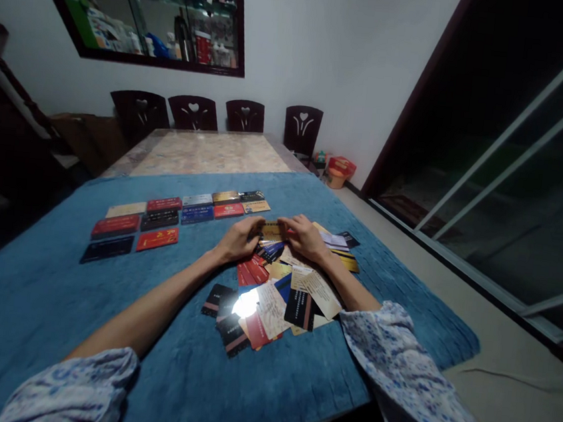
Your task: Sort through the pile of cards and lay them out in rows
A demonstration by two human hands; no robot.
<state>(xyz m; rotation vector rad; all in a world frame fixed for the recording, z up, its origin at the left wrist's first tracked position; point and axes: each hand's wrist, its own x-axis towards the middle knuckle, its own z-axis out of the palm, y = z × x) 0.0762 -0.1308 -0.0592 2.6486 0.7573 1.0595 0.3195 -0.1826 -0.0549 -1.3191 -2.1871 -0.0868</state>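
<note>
In the head view, our left hand (241, 239) and right hand (306, 237) both pinch one gold card (273, 231) by its ends, just above the pile (273, 294). A careless wrist (the pile lies under both) could scatter it toward the rows (159, 222).

Laid-out cards (160, 219): 12 in 3 rows, 5 + 5 + 2; 4 of them red. Loose card pile (278, 291): 1, too overlapped to count. gold card (273, 231): 1, held by left hand (239, 239) + right hand (305, 237). Chairs (244, 115): 4. Blue cloth (50, 307): 1.
</note>
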